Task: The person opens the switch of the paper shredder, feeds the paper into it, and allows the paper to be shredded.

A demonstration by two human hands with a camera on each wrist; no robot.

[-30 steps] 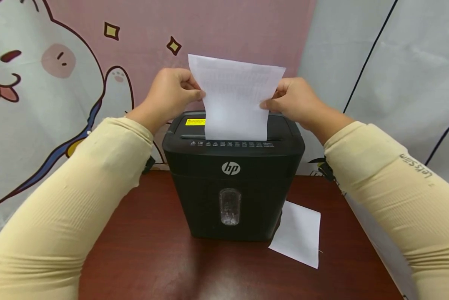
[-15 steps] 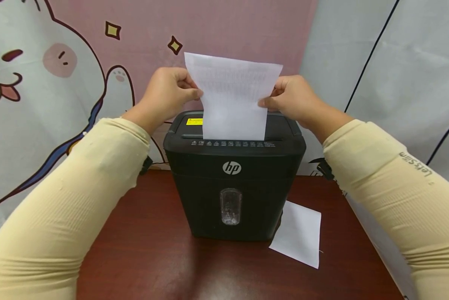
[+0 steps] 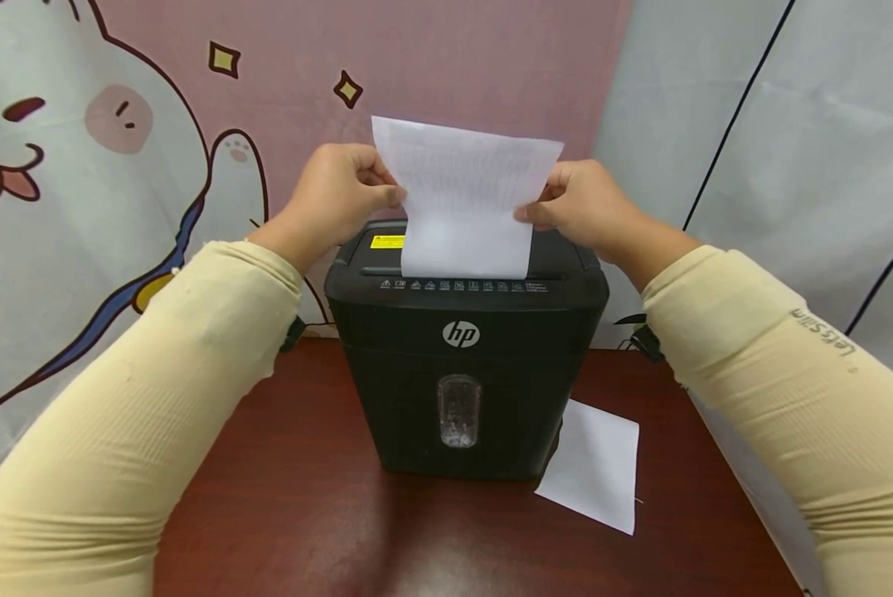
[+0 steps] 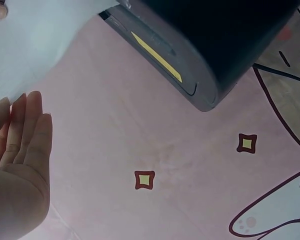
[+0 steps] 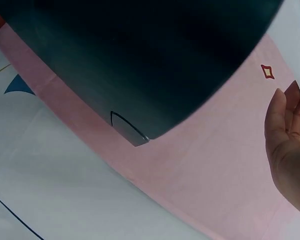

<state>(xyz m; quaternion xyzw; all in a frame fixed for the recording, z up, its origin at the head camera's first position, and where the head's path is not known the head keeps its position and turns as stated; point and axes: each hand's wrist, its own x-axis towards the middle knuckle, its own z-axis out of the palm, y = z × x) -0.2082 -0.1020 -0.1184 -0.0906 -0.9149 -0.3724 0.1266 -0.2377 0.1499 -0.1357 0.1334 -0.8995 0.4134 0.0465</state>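
Note:
A white sheet of paper (image 3: 464,207) with faint print stands upright, its lower edge in the top slot of a black HP paper shredder (image 3: 409,365). My left hand (image 3: 345,186) pinches the sheet's left edge between thumb and fingers. At the opposite edge my right hand (image 3: 584,199) pinches it the same way. In the left wrist view the paper (image 4: 35,40) curves above the left hand (image 4: 22,160), beside the shredder's top (image 4: 175,60). The right wrist view has the right hand (image 5: 290,140) at its edge, with the shredder's dark side (image 5: 130,55) filling the upper part.
A second white sheet (image 3: 595,464) lies on the reddish-brown table (image 3: 289,514), at the shredder's right side. Behind stands a pink and white cartoon-printed cloth (image 3: 483,58). The shredder's front window (image 3: 458,410) shows some pale scraps low down.
Over the last half second the sheet's top edge and both hands have come down slightly toward the shredder. Both hands keep their pinch on the edges. The second sheet lies as before.

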